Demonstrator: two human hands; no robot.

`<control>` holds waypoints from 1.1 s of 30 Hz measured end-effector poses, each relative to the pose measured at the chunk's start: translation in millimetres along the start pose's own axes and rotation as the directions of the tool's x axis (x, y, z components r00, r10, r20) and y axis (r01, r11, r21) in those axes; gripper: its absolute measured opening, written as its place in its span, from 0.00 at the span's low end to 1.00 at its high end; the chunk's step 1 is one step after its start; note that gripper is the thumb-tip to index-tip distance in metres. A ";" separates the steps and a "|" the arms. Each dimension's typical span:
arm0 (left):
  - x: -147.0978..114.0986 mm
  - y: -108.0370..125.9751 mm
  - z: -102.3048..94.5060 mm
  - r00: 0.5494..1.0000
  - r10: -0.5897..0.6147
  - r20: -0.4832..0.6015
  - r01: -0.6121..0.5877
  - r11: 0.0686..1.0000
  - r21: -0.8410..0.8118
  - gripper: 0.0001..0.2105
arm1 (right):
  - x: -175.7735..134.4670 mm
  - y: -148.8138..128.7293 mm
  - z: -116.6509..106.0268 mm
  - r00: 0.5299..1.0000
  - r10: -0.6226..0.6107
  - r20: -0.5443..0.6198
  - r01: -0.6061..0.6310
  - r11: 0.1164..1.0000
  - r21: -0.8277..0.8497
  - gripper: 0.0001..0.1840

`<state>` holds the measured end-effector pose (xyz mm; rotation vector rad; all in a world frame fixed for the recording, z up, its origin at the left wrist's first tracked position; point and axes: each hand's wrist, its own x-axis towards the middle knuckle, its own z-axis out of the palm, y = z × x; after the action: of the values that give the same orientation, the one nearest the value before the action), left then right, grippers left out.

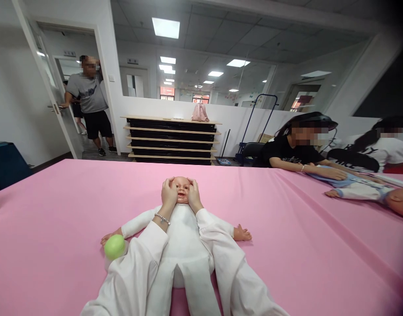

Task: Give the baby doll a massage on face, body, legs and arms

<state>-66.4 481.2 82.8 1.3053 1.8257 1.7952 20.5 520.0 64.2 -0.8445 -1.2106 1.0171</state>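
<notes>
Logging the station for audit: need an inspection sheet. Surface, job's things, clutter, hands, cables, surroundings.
Surface: pink cloth, creased toward the right.
Job's things: doll on its back, arms spread, head away from the wearer.
Clutter: green ball by the doll's hand on the left; second doll at far right.
Hands: left hand and right hand cup opposite sides of the doll's head; bracelet on left wrist. Grip firmness: cannot tell.
Cables: nothing seen on the cloth.
Surroundings: co-worker at the second doll; person in doorway; bag on rack.
</notes>
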 end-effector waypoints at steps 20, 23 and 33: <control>-2.5 -0.1 -3.9 1.000 0.003 -0.017 -0.004 0.998 -0.055 0.12 | -2.6 -1.9 2.8 0.998 -0.056 -0.003 0.056 0.997 -0.059 0.16; -2.3 -2.1 -3.5 0.999 0.010 -0.041 -0.013 0.997 -0.077 0.13 | -5.9 -4.0 1.3 0.999 -0.049 0.018 0.050 0.997 -0.051 0.17; -4.3 -2.9 -7.0 0.997 0.068 0.020 -0.068 0.998 0.000 0.19 | -11.3 -6.2 -3.0 0.994 -0.054 0.096 0.055 0.998 -0.009 0.23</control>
<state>-70.2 474.0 79.9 1.3961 1.7921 1.8095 23.9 507.3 65.7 -0.7747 -1.3151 1.0172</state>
